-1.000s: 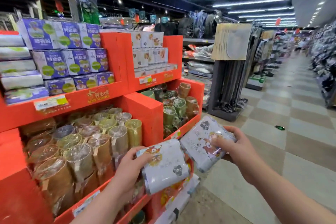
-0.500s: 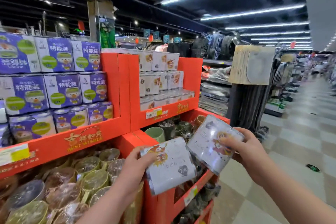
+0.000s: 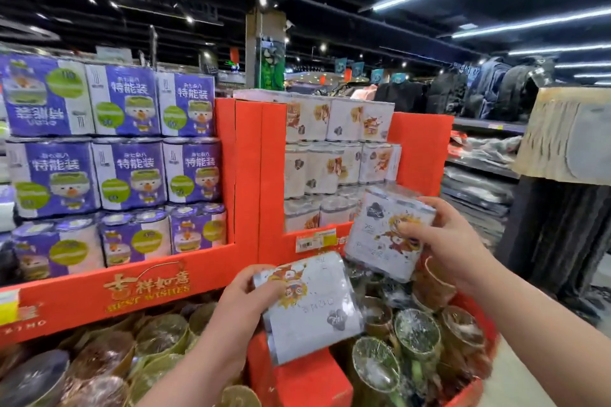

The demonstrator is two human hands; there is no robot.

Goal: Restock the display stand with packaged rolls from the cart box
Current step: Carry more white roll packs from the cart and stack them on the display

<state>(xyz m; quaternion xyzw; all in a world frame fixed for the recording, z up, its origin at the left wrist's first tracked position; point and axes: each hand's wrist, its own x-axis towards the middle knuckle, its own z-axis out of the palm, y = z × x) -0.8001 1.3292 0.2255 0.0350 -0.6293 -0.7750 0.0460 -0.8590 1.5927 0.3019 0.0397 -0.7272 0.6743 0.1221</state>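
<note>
My left hand [image 3: 239, 304] grips a white pack of rolls [image 3: 314, 307] with a cartoon print, held over the red divider of the display stand [image 3: 248, 175]. My right hand [image 3: 443, 241] holds a second white pack of rolls [image 3: 380, 235], higher and to the right, just in front of the stand's upper right bay. That bay holds stacked white packs [image 3: 334, 149] of the same print in three rows. The cart box is out of view.
Purple packs [image 3: 125, 162] fill the upper left bay. Wrapped cups [image 3: 410, 337] crowd the lower bins under my hands. A dark rack with hanging goods [image 3: 562, 208] stands to the right, with shelves and bags behind it.
Both hands have risen with their packs toward the upper right bay. The view has tilted up and moved closer to the stand; the floor aisle has dropped out of sight.
</note>
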